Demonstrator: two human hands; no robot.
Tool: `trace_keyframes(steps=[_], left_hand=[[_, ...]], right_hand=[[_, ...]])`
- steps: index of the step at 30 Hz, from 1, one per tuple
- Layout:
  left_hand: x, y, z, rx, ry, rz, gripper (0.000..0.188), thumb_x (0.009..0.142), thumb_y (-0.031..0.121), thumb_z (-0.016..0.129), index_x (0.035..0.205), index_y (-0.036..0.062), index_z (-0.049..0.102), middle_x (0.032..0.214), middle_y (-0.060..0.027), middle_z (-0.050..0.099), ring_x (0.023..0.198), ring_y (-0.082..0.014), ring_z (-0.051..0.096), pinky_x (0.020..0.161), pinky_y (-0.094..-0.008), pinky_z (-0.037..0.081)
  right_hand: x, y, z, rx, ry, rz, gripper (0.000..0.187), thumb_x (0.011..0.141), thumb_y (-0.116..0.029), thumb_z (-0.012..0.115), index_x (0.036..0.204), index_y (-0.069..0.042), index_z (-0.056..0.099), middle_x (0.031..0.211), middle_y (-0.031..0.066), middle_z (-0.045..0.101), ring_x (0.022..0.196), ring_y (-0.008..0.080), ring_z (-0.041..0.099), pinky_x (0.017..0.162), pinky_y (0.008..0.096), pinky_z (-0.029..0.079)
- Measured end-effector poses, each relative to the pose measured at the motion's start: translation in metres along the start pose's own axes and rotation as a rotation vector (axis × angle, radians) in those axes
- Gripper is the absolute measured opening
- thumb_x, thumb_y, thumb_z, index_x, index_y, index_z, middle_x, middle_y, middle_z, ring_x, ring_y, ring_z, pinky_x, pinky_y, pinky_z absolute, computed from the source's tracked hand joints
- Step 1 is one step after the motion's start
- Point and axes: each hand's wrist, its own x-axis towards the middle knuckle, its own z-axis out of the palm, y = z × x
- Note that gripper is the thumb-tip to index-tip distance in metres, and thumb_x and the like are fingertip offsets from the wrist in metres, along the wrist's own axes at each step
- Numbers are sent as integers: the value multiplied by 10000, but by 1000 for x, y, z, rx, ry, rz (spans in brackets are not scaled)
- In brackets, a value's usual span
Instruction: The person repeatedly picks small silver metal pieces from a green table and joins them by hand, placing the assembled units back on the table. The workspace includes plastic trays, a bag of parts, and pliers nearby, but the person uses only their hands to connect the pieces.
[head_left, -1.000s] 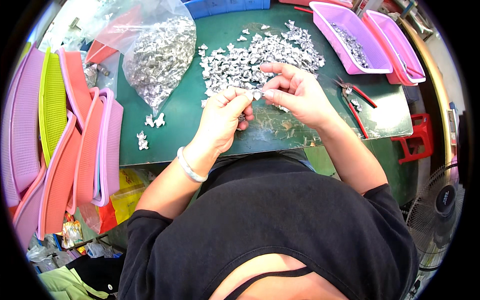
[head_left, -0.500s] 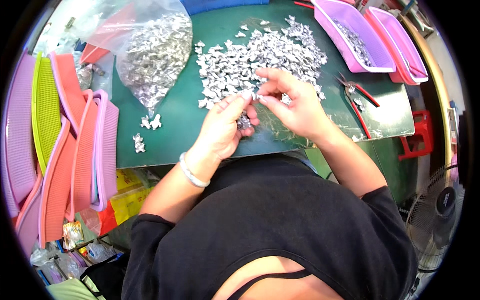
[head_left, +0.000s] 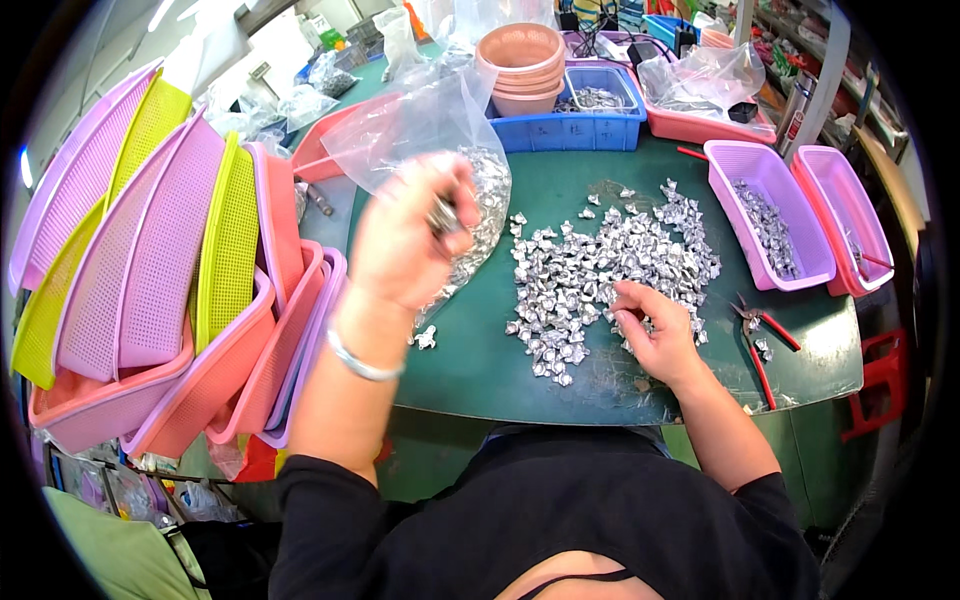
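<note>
My left hand [head_left: 405, 235], a pale bracelet on its wrist, is raised over the near side of a clear plastic bag [head_left: 490, 205] filled with small silvery metal castings. Its fingers are curled round several such castings [head_left: 441, 215], smeared by motion. At the front of a loose heap of the same castings [head_left: 585, 260] is my right hand [head_left: 655, 335], thumb and forefinger bent close together. What they pinch, if anything, is too small to make out. One or two castings [head_left: 424, 338] lie below the bag.
Red-handled nippers [head_left: 757, 340] lie to the right of the heap on the green table [head_left: 460, 385]. Beyond them stand a purple basket [head_left: 735, 200] of castings and stacked baskets [head_left: 840, 200]. A blue bin [head_left: 570, 133] and brown pots [head_left: 520, 60] stand behind; colourful baskets [head_left: 200, 260] crowd the left.
My hands were together in front of the heap; they have parted. The left has swung up and left to the bag, the right has moved down onto the heap's front edge. The view has tilted up.
</note>
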Motion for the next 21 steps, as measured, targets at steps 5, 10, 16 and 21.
trace_keyframes(steps=[5,10,16,21], left_hand=[[45,98,26,474,69,580,160,823,176,569,854,20,574,719,-27,538,614,-90,496,448,-219,363],[121,100,-2,1154,148,188,212,814,221,580,949,58,596,809,-8,548,705,-95,510,527,-227,418],[138,82,-41,1607,119,-268,312,805,307,572,994,60,600,928,-40,581,782,-147,548,596,-309,478],[62,83,6,1535,92,390,247,838,248,529,796,19,612,649,5,545,587,-70,484,511,-221,373]], right_hand=[[0,2,-1,-78,1,-75,239,732,13,611,970,-12,596,794,106,624,702,223,614,633,292,486],[0,6,-5,-124,-24,-106,232,734,2,609,966,-14,601,802,114,623,689,242,607,615,301,479],[-1,8,-9,-180,-29,-45,218,755,-18,588,972,-21,608,821,118,619,702,236,610,631,294,484],[-4,16,-4,-209,-52,-89,244,751,-23,592,994,-45,594,773,87,608,694,217,593,596,297,472]])
